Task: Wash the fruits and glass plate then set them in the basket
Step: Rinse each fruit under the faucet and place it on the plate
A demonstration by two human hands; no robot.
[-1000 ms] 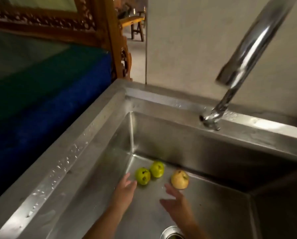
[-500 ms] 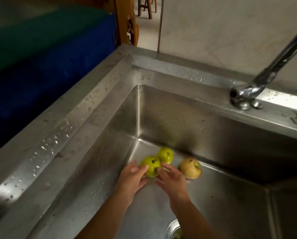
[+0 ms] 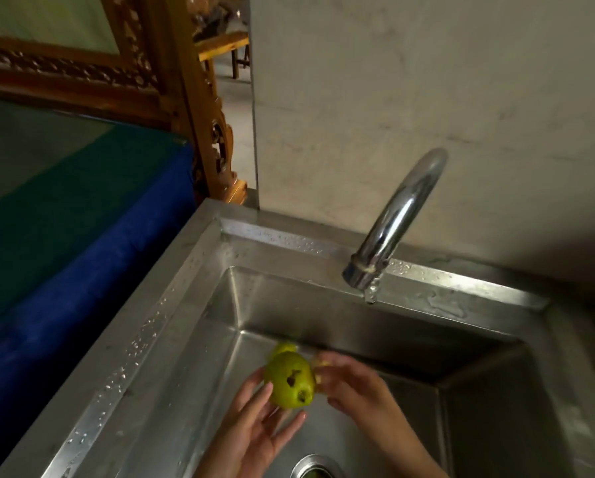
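A green fruit (image 3: 291,379) with dark spots is held up above the floor of the steel sink (image 3: 172,343), between both hands. My left hand (image 3: 258,429) cups it from below and the left, thumb beside it. My right hand (image 3: 354,388) has its fingertips curled against the fruit's right side. A second green fruit (image 3: 284,347) lies behind it in the sink's far left corner. A sliver of a yellowish fruit (image 3: 323,363) shows between my right fingers. I see no glass plate and no basket.
The chrome tap (image 3: 398,219) arches over the back rim, with water dripping from its spout. The drain (image 3: 318,469) sits at the bottom edge. A blue and green cloth-covered surface (image 3: 65,229) and carved wooden furniture (image 3: 172,98) border the sink's left side.
Both hands closed in on the spotted green fruit and lifted it off the sink floor. The view tilted up, so the tap spout now shows.
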